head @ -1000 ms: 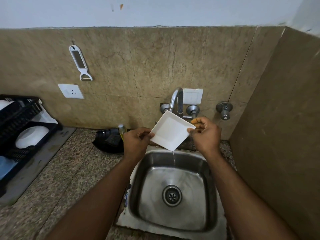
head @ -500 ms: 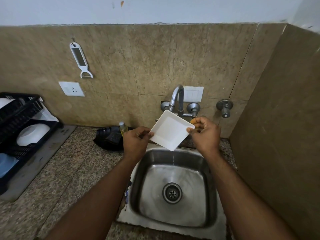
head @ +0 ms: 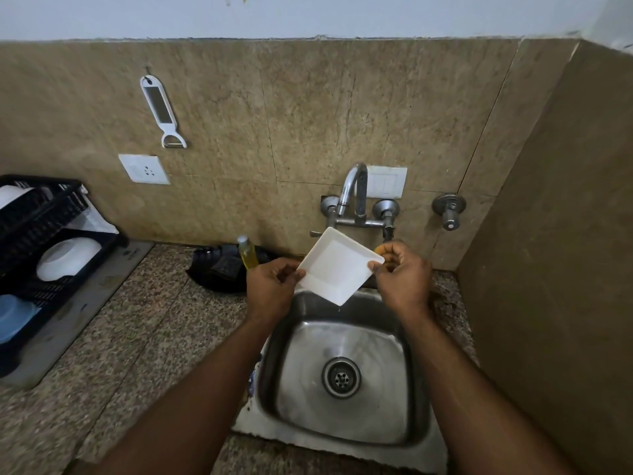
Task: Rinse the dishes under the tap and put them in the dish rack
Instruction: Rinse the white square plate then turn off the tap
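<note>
Head view shows both hands holding one square white plate [head: 337, 265] over the far edge of the sink [head: 416, 341], below the tap [head: 352, 186]. The left hand [head: 270, 289] pinches the plate's left corner between thumb and fingers; the right hand [head: 404, 279] pinches the right corner, fingers curled round it.

Against the views half a second and a second ago, little has changed: the plate keeps the same tilt, corner down toward the basin, and both pinches hold. Only the camera has shifted slightly. I see no stream of water from the tap now, so the rinse looks either finished or paused, and the plate seems ready to go to the rack [head: 41, 234] at far left, well apart from the sink.

Something yellow shows at the right hand's fingers; I cannot tell what it is. The rack is cut off by the left edge; a white bowl [head: 66, 258] and something blue [head: 13, 317] sit in it. The plate's underside is hidden. A bottle [head: 248, 253] stands just left of the plate, partly behind the left hand.
</note>
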Action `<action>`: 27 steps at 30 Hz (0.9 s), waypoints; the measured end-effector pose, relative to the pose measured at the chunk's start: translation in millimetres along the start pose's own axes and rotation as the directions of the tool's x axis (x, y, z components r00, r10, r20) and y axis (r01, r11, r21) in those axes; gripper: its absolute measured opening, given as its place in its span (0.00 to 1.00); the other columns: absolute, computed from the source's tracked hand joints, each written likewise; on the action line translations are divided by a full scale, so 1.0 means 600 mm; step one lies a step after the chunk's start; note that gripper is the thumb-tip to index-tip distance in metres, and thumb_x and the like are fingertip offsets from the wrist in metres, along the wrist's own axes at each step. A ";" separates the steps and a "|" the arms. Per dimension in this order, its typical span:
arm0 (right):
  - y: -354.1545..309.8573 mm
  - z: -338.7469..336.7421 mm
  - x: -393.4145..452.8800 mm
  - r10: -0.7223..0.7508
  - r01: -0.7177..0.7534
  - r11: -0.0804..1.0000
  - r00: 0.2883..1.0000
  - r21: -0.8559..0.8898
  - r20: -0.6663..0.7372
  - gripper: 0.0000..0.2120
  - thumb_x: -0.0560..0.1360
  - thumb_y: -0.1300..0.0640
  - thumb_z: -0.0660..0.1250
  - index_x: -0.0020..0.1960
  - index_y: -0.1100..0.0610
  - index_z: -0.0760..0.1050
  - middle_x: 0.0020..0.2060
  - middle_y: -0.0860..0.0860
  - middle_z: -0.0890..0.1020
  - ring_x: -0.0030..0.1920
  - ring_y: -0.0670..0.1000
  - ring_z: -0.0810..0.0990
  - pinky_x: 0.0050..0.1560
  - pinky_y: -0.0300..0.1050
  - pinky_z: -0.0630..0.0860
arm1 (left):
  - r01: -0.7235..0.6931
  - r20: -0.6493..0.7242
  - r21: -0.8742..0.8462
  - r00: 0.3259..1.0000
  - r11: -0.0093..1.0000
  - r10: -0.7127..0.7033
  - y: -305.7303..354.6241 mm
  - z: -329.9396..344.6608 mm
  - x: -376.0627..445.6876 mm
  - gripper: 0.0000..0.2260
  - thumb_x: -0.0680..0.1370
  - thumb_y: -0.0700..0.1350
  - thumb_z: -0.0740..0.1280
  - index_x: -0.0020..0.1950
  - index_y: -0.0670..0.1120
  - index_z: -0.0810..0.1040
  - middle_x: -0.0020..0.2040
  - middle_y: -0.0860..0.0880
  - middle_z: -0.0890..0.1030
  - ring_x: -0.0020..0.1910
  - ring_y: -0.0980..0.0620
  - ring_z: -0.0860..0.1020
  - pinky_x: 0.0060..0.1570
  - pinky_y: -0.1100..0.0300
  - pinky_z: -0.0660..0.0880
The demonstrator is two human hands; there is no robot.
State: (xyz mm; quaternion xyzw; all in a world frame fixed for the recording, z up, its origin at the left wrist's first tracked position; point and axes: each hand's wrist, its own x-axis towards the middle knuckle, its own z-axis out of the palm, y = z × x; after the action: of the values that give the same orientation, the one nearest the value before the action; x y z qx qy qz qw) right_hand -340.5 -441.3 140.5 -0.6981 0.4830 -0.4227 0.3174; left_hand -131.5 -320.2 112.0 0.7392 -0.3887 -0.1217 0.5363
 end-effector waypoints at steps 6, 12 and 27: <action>0.055 0.034 -0.036 0.117 -0.031 0.965 0.938 -0.260 0.325 0.10 0.67 0.55 0.76 0.49 0.49 0.86 0.41 0.43 0.87 0.38 0.43 0.83 0.42 0.40 0.79 | 0.125 0.073 0.103 0.988 0.987 -0.133 -0.064 -0.007 -0.063 0.06 0.71 0.37 0.78 0.44 0.48 0.88 0.32 0.59 0.82 0.30 0.68 0.78 0.40 0.63 0.74; -0.045 0.081 0.014 0.051 0.036 0.992 0.768 -0.123 0.638 0.03 0.72 0.58 0.76 0.40 0.53 0.83 0.32 0.47 0.84 0.31 0.49 0.81 0.34 0.43 0.77 | 0.184 0.078 -0.066 0.981 0.981 -0.179 -0.060 -0.126 -0.025 0.07 0.73 0.36 0.77 0.43 0.48 0.87 0.38 0.49 0.87 0.36 0.52 0.84 0.40 0.53 0.83; -0.427 0.520 -0.032 -0.233 0.185 0.969 0.486 0.162 0.842 0.09 0.73 0.63 0.72 0.50 0.53 0.86 0.33 0.53 0.87 0.29 0.56 0.85 0.28 0.48 0.80 | 0.293 -0.364 0.254 0.912 0.922 -0.189 -0.183 -0.640 0.090 0.12 0.73 0.55 0.76 0.51 0.49 0.87 0.41 0.53 0.86 0.41 0.58 0.84 0.44 0.58 0.81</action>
State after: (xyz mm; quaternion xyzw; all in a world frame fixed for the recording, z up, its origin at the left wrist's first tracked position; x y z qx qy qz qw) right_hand 39.8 -327.1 215.3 -0.8603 0.1646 -0.0708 0.4772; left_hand 182.6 -76.4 179.0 0.8651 -0.2114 -0.0003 0.4549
